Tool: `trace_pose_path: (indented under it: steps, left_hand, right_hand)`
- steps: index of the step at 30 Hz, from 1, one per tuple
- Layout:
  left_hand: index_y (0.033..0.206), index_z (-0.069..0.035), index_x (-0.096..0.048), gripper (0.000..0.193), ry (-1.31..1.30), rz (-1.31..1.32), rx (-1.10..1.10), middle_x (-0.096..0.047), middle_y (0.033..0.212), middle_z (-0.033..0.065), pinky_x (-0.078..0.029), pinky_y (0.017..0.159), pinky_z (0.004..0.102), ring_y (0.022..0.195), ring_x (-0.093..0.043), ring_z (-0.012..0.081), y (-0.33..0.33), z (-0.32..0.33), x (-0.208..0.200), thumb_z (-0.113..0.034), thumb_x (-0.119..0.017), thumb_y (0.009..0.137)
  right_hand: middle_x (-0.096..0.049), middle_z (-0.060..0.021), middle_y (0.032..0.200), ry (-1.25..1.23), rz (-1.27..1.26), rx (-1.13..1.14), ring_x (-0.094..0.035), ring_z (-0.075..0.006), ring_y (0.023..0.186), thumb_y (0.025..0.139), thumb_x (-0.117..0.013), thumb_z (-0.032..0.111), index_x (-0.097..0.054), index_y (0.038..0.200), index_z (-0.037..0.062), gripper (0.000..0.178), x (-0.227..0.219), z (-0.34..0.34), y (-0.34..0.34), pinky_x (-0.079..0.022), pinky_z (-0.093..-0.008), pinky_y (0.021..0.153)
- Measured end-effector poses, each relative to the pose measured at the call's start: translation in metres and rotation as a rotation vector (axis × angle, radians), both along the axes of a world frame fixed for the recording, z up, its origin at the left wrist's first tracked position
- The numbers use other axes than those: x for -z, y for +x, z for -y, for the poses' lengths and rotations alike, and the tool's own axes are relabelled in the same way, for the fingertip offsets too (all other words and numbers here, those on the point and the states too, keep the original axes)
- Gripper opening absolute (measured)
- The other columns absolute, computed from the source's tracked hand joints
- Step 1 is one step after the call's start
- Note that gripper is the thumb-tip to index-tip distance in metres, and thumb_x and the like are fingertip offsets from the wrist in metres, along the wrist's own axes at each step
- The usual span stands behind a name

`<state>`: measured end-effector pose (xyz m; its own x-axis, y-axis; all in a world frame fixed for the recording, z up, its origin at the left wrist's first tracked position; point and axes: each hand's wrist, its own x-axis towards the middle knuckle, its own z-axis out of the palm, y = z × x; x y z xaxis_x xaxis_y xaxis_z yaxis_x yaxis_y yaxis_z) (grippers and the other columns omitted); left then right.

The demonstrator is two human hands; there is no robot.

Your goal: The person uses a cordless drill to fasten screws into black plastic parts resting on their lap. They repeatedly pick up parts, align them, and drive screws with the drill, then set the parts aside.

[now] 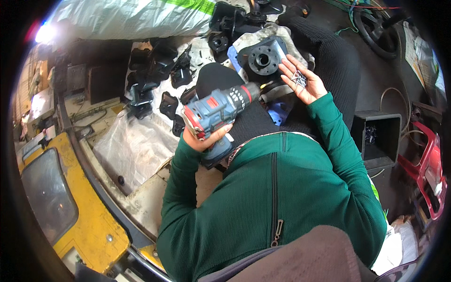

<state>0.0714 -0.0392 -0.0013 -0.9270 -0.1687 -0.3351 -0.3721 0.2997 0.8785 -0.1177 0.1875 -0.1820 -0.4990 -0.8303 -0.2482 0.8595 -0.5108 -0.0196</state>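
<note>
My left hand (205,140) is wrapped round the handle of a blue-grey cordless drill (215,112) with a red ring near its chuck. The drill lies across my left thigh, its bit pointing right and slightly up. Palm up, with fingers stretched out, my right hand (314,89) holds a small heap of silver screws (299,79). Just left of those fingertips, between my legs, is a black plastic part (264,60) with a round flange, a central hole and smaller holes around it. Pale cloth (292,35) shows behind this part.
Several black moulded parts (182,68) lie to the left on white sheeting (136,145). A dark open box (358,141) at right holds small screws (371,134). Beyond it is a red plastic chair (431,164). A yellow machine panel (89,216) borders the left; a large white sack (136,19) lies ahead.
</note>
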Motion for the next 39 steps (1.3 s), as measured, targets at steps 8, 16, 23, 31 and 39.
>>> trace_pose_path:
  steps: [8, 16, 23, 31, 39]
  left_hand:
    - [0.117, 0.001, -0.047, 0.068, -0.486, -0.054, 0.234, -0.062, 0.103, 0.0123, -0.049, 0.082, 0.0319, 0.092, -0.062, 0.0220, -0.041, -0.026, -0.015, -0.026, -0.081, 0.065]
    - [0.118, 0.001, -0.048, 0.066, -0.597, -0.156, 0.354, -0.060, 0.107, 0.0133, -0.047, 0.087, 0.0333, 0.097, -0.061, 0.0244, -0.048, -0.030, 0.000, -0.025, -0.079, 0.066]
    - [0.113, 0.000, -0.052, 0.060, -0.616, -0.062, 0.260, -0.062, 0.102, 0.0131, -0.048, 0.082, 0.0335, 0.092, -0.062, 0.0243, -0.044, -0.026, -0.003, -0.028, -0.078, 0.067]
    - [0.103, -0.001, -0.058, 0.049, -0.502, 0.009, 0.171, -0.064, 0.096, 0.0118, -0.048, 0.080, 0.0352, 0.089, -0.062, 0.0258, -0.039, -0.014, -0.010, -0.031, -0.077, 0.070]
    - [0.103, -0.001, -0.058, 0.046, -0.532, -0.027, 0.169, -0.063, 0.095, 0.0086, -0.048, 0.078, 0.0331, 0.086, -0.062, 0.0214, -0.027, -0.020, 0.004, -0.020, -0.079, 0.068]
  right_hand:
    - [-0.038, -0.0205, 0.136, -0.098, 0.001, -0.066, -0.040, -0.0337, 0.125, 0.093, -0.037, 0.015, -0.029, 0.135, -0.0045, 0.047, -0.012, 0.009, 0.002, -0.046, -0.0459, 0.095]
    - [-0.040, -0.0220, 0.135, -0.204, 0.044, -0.091, -0.040, -0.0336, 0.125, 0.094, -0.035, 0.019, -0.031, 0.134, -0.0067, 0.047, -0.008, 0.011, -0.001, -0.051, -0.0431, 0.089]
    - [-0.047, -0.0200, 0.128, 0.002, -0.093, -0.153, -0.049, -0.0295, 0.118, 0.094, -0.043, 0.021, -0.037, 0.131, -0.0061, 0.046, -0.014, 0.012, 0.005, -0.051, -0.0390, 0.089]
    - [-0.053, -0.0172, 0.119, 0.133, -0.195, -0.247, -0.056, -0.0244, 0.109, 0.090, -0.054, 0.017, -0.043, 0.127, -0.0040, 0.045, -0.015, 0.013, 0.009, -0.052, -0.0354, 0.089]
    - [-0.038, -0.0190, 0.135, -0.113, 0.052, -0.081, -0.043, -0.0289, 0.123, 0.092, -0.046, 0.008, -0.030, 0.135, -0.0006, 0.046, -0.005, 0.024, 0.013, -0.046, -0.0436, 0.097]
